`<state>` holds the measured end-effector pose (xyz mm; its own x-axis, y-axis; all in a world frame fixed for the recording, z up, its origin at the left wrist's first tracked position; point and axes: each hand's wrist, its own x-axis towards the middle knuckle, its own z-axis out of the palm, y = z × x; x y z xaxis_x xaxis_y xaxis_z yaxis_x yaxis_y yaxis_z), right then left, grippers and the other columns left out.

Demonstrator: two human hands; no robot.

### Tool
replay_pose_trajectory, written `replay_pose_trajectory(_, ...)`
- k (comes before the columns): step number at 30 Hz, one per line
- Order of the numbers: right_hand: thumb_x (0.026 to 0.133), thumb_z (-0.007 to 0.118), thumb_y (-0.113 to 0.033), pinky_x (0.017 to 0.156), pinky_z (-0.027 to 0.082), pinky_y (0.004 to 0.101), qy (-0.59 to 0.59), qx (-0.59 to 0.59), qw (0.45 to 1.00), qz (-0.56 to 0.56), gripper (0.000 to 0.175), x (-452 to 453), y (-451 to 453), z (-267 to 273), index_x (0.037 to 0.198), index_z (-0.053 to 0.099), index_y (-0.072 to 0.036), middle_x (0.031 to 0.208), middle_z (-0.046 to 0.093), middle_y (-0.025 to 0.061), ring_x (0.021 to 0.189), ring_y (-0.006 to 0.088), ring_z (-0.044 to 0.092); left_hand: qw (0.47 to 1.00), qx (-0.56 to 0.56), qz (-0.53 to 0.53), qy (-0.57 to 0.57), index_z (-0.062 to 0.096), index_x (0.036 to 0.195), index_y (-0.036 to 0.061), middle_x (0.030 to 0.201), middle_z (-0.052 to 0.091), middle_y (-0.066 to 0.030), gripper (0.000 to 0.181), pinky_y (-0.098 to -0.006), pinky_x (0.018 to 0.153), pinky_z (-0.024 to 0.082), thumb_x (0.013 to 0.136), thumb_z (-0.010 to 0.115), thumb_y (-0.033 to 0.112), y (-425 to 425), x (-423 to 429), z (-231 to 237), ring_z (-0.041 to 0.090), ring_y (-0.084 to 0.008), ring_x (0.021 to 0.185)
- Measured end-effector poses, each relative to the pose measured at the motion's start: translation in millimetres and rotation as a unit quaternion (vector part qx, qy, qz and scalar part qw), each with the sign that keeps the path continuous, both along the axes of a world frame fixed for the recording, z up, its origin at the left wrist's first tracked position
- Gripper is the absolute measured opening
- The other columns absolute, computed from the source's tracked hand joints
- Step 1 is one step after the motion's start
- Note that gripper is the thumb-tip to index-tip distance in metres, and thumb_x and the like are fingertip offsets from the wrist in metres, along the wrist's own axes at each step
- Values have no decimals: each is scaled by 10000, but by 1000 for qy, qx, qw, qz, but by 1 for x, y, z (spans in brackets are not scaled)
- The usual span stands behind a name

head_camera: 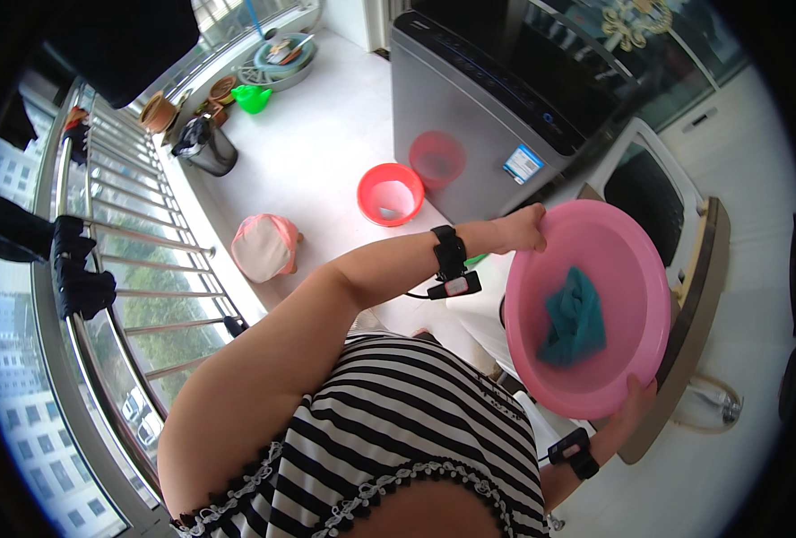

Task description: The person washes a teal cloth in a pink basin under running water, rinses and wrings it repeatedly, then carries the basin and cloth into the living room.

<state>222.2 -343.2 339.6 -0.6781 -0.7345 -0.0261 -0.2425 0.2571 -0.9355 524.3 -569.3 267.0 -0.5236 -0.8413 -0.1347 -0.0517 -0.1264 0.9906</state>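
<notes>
A pink plastic basin (pixel 630 282) is held tilted at the right, with a crumpled teal cloth (pixel 576 319) lying inside it. My left hand (pixel 529 228) grips the basin's upper left rim, the thumb and fingers closed over its edge. Its lower rim is in my right hand (pixel 634 398), whose fingers are partly hidden behind the basin. A black strap with a small device sits on each wrist. Beneath and beside the basin shows a brown-edged counter (pixel 700 323) with a metal faucet (pixel 727 409) beyond it.
Behind the basin stands a grey top-load washing machine (pixel 458 114). A red bucket (pixel 390 195) is on the pale floor, near a cloth-covered stool (pixel 263 247). A trash bin (pixel 211 151), a green watering can (pixel 251 99) and pots line the wall. Metal railings (pixel 163 296) run along the left.
</notes>
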Motion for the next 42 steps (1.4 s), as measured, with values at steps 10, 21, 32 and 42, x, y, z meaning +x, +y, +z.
replay_pose_trajectory(10, 692, 514, -14, 861, 404, 340, -43, 6, 997, 66, 505, 75, -49, 6, 1182, 413, 54, 1099, 508, 178, 969, 262, 522, 999, -10, 31, -11, 427, 1087, -51, 965, 527, -146, 497, -305, 780, 429, 644, 622, 64, -1, 101, 6, 516, -214, 914)
replay_pose_trajectory(21, 682, 551, -15, 830, 414, 312, -127, -43, 986, 95, 441, 244, -170, -60, 1110, 464, 46, 1021, 554, 131, 897, 211, 543, 997, 20, 71, -17, 411, 1071, -31, 958, 535, -107, 416, -284, 716, 466, 701, 600, -33, -89, 307, -1, 539, -160, 848)
replay_pose_trajectory(32, 653, 573, -5, 721, 452, 266, -84, -60, 984, 147, 357, 447, -346, -124, 1000, 499, 43, 908, 581, 104, 794, 158, 555, 971, 48, 231, 47, 450, 1004, -11, 900, 531, -66, 363, -253, 690, 452, 666, 561, -86, -173, 507, -43, 529, -129, 789)
replay_pose_trajectory(42, 665, 518, 7, 675, 456, 287, -100, -50, 970, 218, 265, 581, -531, -147, 929, 496, 19, 822, 574, 117, 744, 187, 568, 947, 50, 314, 36, 438, 956, 27, 885, 532, -52, 327, -239, 684, 444, 663, 534, -84, -296, 638, -53, 521, -116, 769)
